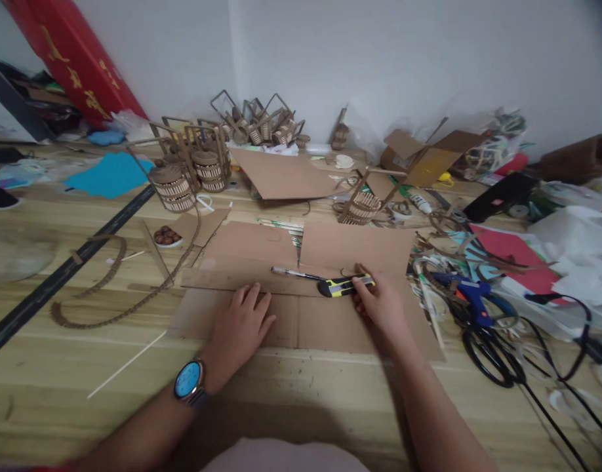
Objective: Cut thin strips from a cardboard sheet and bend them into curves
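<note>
A flattened sheet of brown cardboard (330,321) lies on the wooden table in front of me. My left hand (245,317), with a watch (188,379) on its wrist, rests flat on the cardboard with fingers spread. In my right hand (380,298) is a yellow and black utility knife (338,286), gripped at its right end above the cardboard. A pen (296,273) lies beside the knife, its right end close to it. Two more cardboard pieces, one on the left (252,246) and one on the right (357,246), sit at the back of the sheet.
Small slatted lidded baskets (172,187) stand at the back left, and another (362,204) sits behind the cardboard. A blue glue gun (473,298) with black cable lies at right, among paper scraps. Curved cardboard strips (114,322) and a dish of brown balls (167,236) are at left.
</note>
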Demonstrator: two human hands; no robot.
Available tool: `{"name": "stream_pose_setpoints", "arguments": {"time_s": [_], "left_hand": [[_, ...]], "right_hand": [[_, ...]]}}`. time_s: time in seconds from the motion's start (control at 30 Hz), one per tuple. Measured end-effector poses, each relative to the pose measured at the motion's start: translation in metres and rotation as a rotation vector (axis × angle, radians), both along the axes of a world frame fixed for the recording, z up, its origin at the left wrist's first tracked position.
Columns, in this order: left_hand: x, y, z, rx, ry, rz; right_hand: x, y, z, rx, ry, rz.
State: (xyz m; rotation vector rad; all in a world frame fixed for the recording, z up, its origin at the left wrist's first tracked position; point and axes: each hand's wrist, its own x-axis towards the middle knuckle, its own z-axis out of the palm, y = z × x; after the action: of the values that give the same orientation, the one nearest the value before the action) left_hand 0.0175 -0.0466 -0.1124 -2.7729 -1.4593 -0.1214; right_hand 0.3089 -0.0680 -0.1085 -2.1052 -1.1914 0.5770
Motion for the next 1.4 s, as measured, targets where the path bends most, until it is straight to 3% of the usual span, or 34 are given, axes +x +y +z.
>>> {"name": "stream_pose_setpoints", "arguments": {"time_s": [0.2, 0.37, 0.6, 0.7, 0.8, 0.9, 1.0, 1.13, 1.3, 1.4], "left_hand": [[0.001, 0.000, 0.001, -0.001, -0.023, 0.005], [0.001, 0.000, -0.001, 0.009, -0.048, 0.013], [0.000, 0.001, -0.006, 0.059, -0.063, -0.011], [-0.001, 0.001, -0.007, 0.071, -0.072, -0.020], [-0.001, 0.001, -0.007, 0.074, -0.078, -0.022], [-0.001, 0.002, -0.008, 0.075, -0.078, -0.021], [-0.001, 0.002, -0.009, 0.076, -0.078, -0.022], [-0.002, 0.002, -0.009, 0.081, -0.082, -0.019], [-0.002, 0.002, -0.009, 0.078, -0.074, -0.021], [-0.002, 0.002, -0.008, 0.068, -0.079, -0.019]], "right_hand": [[-0.011, 0.004, 0.012, -0.117, -0.186, 0.021], [-0.013, -0.017, 0.018, -0.241, -0.286, 0.022], [0.012, -0.061, 0.017, -0.443, -0.467, 0.273], [0.012, -0.064, 0.014, -0.413, -0.523, 0.222], [0.007, -0.060, 0.010, -0.287, -0.489, 0.103], [0.005, -0.059, 0.008, -0.128, -0.270, 0.066], [-0.001, -0.066, 0.010, -0.028, 0.191, 0.047], [-0.022, -0.073, 0.012, 0.070, 0.736, -0.079], [-0.043, -0.067, 0.003, 0.272, 1.151, -0.253], [-0.043, -0.065, -0.001, 0.317, 1.346, -0.283]]}}
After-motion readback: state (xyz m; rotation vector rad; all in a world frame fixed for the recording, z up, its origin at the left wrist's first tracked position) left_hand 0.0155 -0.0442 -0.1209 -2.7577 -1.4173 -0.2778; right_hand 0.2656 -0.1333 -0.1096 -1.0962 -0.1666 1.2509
